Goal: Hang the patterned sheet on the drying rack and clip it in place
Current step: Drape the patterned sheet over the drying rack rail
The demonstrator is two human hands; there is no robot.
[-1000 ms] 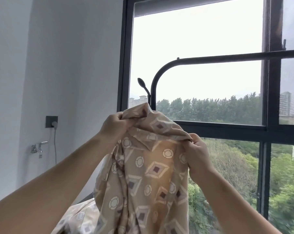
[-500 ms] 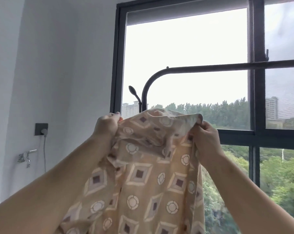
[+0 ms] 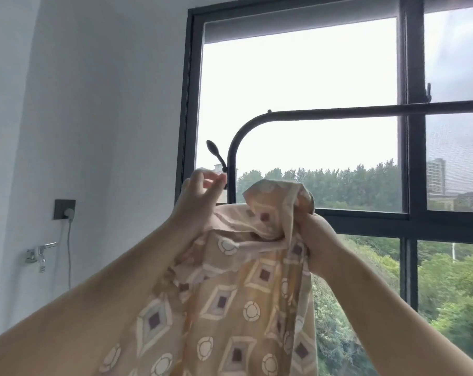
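Fingers of left hand loose; right hand grips sheet

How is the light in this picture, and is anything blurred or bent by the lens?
Head view: strong backlight from the window, its sky blown out white; the drying rack reads as a dark silhouette; the patterned sheet glows where light passes through; the left hand looks slightly motion-blurred; the window's frame leans, probably from the wide lens.
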